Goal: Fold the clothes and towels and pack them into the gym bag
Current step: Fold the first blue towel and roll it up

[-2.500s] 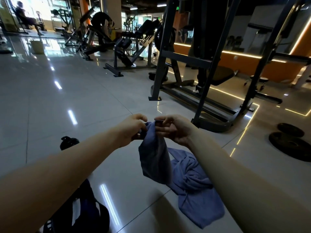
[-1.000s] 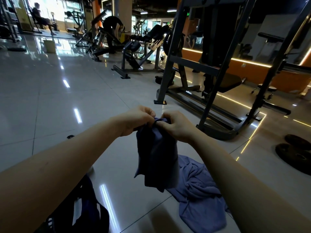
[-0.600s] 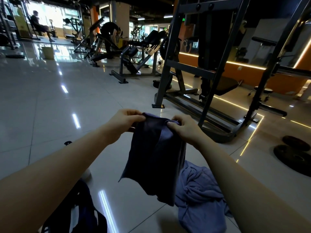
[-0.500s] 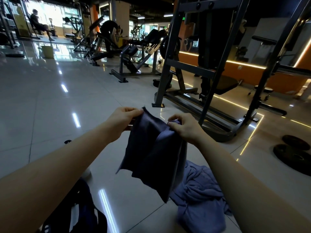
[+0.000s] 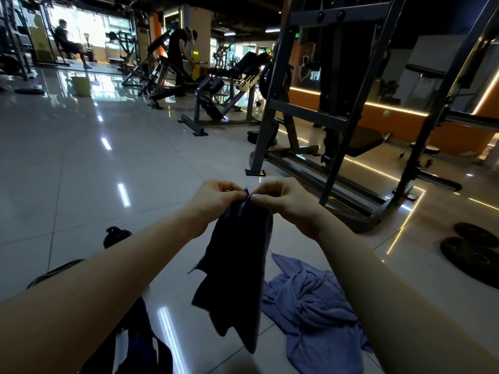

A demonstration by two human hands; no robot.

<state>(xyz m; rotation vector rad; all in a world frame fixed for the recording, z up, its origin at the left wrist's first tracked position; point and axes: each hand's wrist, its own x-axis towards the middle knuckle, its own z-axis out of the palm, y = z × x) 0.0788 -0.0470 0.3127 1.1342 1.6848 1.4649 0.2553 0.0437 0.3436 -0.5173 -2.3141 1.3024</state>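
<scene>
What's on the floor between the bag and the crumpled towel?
Head view: only bare glossy floor tile between the bag and the towel, as far as shows; the dark cloth held up in front hides part of that stretch.

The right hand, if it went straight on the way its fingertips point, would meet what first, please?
Probably the left hand: the right hand points leftward at it, both pinching the top edge of the dark blue cloth, nearly touching.
</scene>
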